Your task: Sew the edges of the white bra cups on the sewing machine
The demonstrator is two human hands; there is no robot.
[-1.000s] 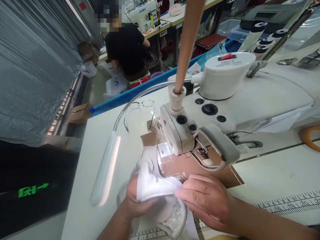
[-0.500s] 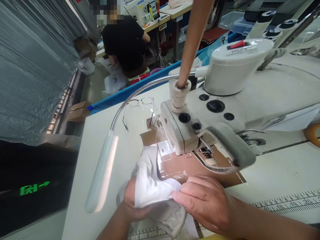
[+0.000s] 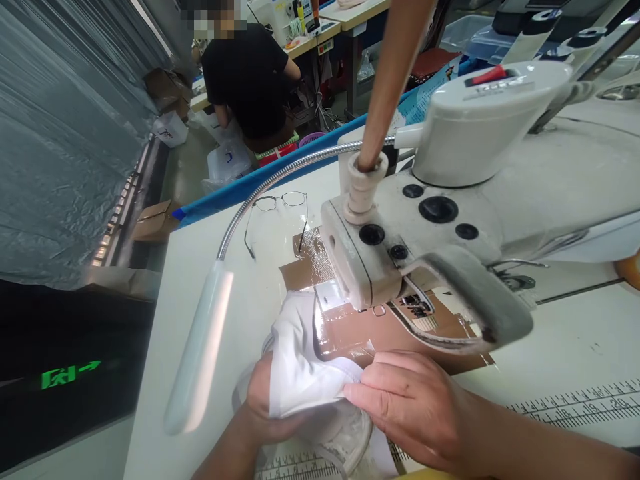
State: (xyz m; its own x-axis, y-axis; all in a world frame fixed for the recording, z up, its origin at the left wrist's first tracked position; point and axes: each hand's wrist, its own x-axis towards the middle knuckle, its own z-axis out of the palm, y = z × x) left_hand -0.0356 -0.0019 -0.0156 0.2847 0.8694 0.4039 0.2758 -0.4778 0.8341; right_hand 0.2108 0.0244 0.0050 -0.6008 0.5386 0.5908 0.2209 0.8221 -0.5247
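A white fabric piece (image 3: 305, 363) with a sheer, lace-like lower part is stretched between my two hands, in front of a sewing machine (image 3: 370, 260). My left hand (image 3: 263, 400) is under and behind the cloth at its left side, partly covered by it, with the thumb along the lower edge. My right hand (image 3: 410, 407) pinches the cloth's right edge between thumb and fingers. Brown tape or board (image 3: 350, 330) covers the machine bed just beyond the cloth. The cloth lies short of the machine head, not under it.
A lamp (image 3: 200, 353) on a bendable metal neck hangs at the left. Eyeglasses (image 3: 280, 201) lie on the white table (image 3: 175, 280) behind it. Printed ruler scales (image 3: 585, 403) run along the front. A person in black (image 3: 250, 80) sits beyond the blue edge (image 3: 215, 203).
The view has shifted slightly, so the machine head appears a little farther right. Both hands keep the same hold on the white fabric.
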